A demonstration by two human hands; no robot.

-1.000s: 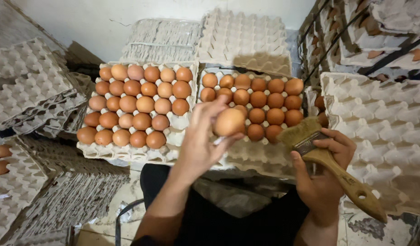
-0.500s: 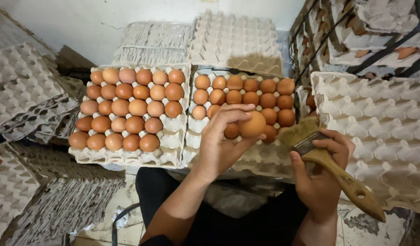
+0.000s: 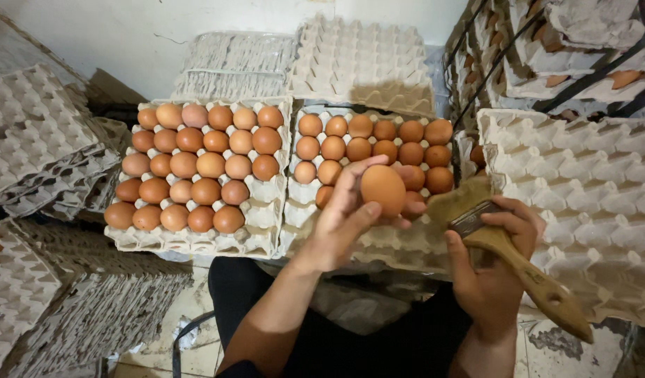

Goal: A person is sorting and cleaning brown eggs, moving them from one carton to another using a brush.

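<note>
Right hand: the right hand (image 3: 494, 269) is closed around the wooden handle of a paintbrush (image 3: 508, 255), low at the right of the view; the bristle end is pointed up and left, towards the egg.
Left hand: the left hand (image 3: 347, 217) is clamped on a single brown egg (image 3: 382, 189), pinched between thumb and fingertips and held above the near edge of the right-hand tray.
Change noted: across the last second the egg has been carried rightward, from a spot over the middle of the trays to a spot just beside the brush; the bristles and the shell are now near to touching, though contact cannot be confirmed.
Meaning of change: the egg is judged to be presented to the brush for brushing, not yet set down in any cup.
Right-hand tray: a grey pulp egg tray (image 3: 305, 192) is seen part filled; its upper rows are occupied and its nearer rows are partly hidden behind the left hand.
Left-hand tray: a second pulp tray (image 3: 196, 241) is nearly full of brown eggs, with the right-hand column and near row of cups bare.
Surroundings: stacks of empty trays (image 3: 581, 182) are ranged to the right, to the left and behind.
Far end: a pale wall (image 3: 196, 28) closes the view.
</note>
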